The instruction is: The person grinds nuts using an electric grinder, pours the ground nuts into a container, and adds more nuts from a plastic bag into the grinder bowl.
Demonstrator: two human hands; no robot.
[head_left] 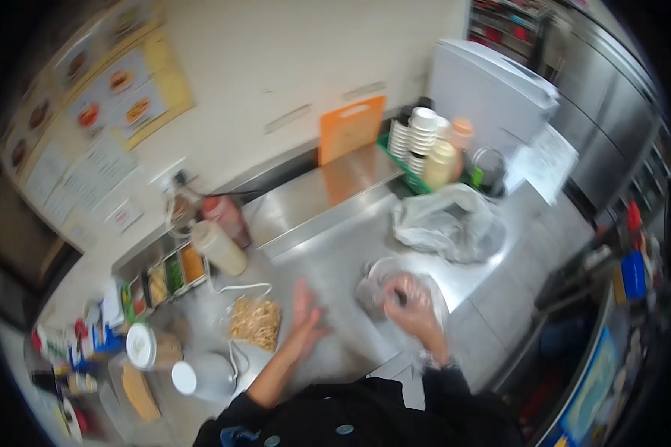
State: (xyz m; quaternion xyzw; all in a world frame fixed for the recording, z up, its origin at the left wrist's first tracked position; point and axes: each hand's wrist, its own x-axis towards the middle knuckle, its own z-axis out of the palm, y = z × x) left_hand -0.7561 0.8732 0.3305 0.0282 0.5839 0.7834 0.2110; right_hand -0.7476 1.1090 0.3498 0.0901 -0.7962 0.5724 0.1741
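My left hand [303,322] hovers over the steel counter with its fingers spread, smeared by motion and holding nothing. Just to its left lies a clear bag of light brown, nut-like pieces [256,322]. My right hand [416,311] has its fingers curled at a thin, clear plastic bag [374,289] near the counter's right edge. Blur hides the exact grip, and a dark spot shows between the fingers. Behind it, a crumpled whitish plastic bag [432,223] lies on the counter.
Squeeze bottles [220,249] and a topping rack [156,283] stand left, with lidded jars [147,346] nearer me. At the back are an orange cutting board [350,130] and a green basket [404,173] of cups and bottles. A white chest-like box [492,89] stands back right.
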